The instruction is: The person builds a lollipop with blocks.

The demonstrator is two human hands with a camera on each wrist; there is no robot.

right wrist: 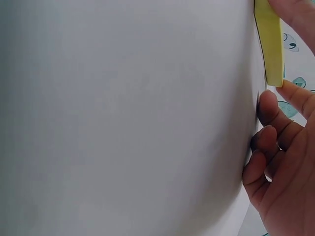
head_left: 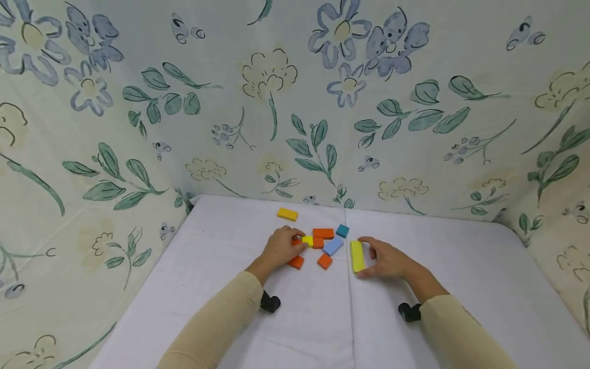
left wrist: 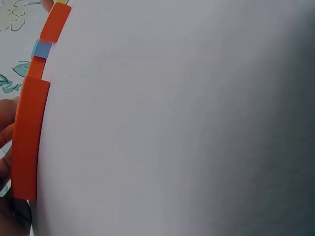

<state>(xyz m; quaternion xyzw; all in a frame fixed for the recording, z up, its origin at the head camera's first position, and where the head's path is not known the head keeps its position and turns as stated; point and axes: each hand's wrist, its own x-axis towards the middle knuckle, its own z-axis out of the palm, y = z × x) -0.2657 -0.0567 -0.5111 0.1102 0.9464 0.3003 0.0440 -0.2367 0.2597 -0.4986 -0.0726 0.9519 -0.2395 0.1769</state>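
Note:
My right hand (head_left: 389, 260) pinches a long yellow-green block (head_left: 357, 257) lengthwise, index finger at its far end and thumb at its near end. In the right wrist view, the same block (right wrist: 270, 46) stands at the top right between thumb and index finger, the other fingers curled near the cloth. My left hand (head_left: 282, 248) reaches into the blocks, thumb and index finger on either side of a small yellow block (head_left: 308, 241). An orange block lies partly hidden in that hand's curve. Another orange block (head_left: 296, 262) sits just below it; in the left wrist view, a large orange block (left wrist: 30, 140) hides some fingers.
Between the hands lie orange blocks (head_left: 323, 233), a light blue block (head_left: 333, 246), a teal block (head_left: 342, 230) and an orange square (head_left: 324, 262). Farther back rests a yellow-orange block (head_left: 288, 214). White cloth (head_left: 304, 328) covers the table, with flowered fabric (head_left: 276, 154) hanging behind.

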